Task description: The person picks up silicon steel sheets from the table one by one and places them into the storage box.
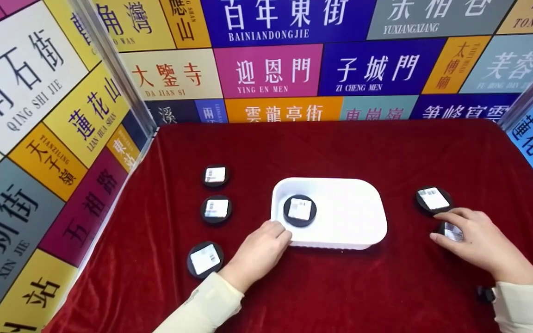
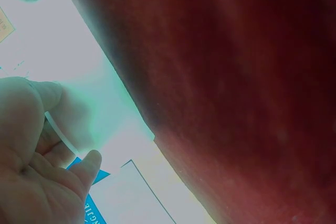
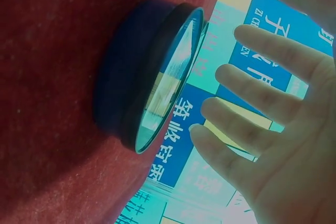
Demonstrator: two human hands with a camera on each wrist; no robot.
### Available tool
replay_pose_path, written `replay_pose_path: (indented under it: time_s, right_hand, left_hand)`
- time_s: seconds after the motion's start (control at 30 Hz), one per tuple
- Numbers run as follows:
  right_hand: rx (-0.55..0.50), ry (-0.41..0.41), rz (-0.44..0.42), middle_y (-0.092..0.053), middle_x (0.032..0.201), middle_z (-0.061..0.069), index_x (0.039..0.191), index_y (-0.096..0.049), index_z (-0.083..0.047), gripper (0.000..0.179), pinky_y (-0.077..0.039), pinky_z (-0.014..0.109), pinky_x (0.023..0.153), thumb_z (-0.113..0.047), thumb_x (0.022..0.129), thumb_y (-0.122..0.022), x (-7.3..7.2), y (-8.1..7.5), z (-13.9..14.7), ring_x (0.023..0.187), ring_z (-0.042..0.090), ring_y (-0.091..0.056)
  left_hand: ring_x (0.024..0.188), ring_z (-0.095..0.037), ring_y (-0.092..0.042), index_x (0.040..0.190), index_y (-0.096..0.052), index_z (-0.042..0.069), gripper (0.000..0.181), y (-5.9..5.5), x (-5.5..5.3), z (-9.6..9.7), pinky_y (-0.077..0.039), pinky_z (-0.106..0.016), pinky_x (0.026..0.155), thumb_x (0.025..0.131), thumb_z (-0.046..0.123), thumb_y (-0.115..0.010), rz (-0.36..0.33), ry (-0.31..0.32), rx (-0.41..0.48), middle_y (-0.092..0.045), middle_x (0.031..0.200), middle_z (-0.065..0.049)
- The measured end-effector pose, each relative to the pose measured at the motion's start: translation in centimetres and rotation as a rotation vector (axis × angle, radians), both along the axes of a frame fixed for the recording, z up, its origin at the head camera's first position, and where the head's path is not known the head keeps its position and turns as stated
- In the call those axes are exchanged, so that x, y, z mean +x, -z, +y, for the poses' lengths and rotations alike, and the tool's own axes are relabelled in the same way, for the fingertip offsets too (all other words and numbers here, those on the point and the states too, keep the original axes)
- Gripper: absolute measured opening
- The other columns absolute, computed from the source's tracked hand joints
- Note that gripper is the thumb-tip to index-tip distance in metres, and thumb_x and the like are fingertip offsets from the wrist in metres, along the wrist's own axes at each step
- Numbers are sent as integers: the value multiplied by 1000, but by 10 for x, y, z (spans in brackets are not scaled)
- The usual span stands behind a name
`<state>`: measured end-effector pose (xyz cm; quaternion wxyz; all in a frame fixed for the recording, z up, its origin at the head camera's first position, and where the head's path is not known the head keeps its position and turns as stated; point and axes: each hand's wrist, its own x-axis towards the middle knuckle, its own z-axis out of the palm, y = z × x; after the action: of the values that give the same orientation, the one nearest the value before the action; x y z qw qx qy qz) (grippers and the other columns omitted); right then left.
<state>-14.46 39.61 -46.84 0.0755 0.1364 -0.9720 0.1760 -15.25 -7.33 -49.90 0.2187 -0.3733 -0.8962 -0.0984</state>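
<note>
At the near left corner of a white plastic tub (image 1: 350, 212), my left hand (image 1: 266, 243) pinches the rim. The left wrist view has thumb and fingers on either side of the white wall (image 2: 63, 136). Inside the tub, toward its left end, lies a round black lidded container (image 1: 300, 210) with a white label. My right hand (image 1: 484, 240) hovers with spread fingers around a similar black container (image 1: 453, 232), partly hidden by it. In the right wrist view, straight fingers (image 3: 239, 156) stand apart from the glossy-topped round container (image 3: 152, 77).
Another black container (image 1: 434, 200) sits just beyond my right fingertips. Left of the tub, three more stand in a column: far (image 1: 215, 175), middle (image 1: 216, 208) and near (image 1: 205, 260), the last close to my left forearm. Dark red cloth (image 1: 340, 148) covers the table; printed panels (image 1: 266, 69) wall it in.
</note>
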Motion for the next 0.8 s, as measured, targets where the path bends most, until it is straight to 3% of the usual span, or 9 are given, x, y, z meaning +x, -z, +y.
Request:
replay_pose_path:
  time_s: [0.5,0.8]
  right_hand:
    - [9,42,-71,-58,122,27,119,-69,-6,48,-43,61,85,-38,85,-78,0,4,8,106,45,-49]
    - [19,28,-51,-60,120,26,119,-70,-6,48,-42,57,82,-37,84,-79,1,10,11,103,45,-52]
  left_hand:
    - [88,-18,-59,85,-61,13,17,-1,0,0,-52,-27,82,101,16,-58,-8,5,4,-60,86,2]
    - [89,-18,-60,85,-61,13,17,-1,0,0,-52,-26,81,101,16,-58,-10,4,7,-61,87,1]
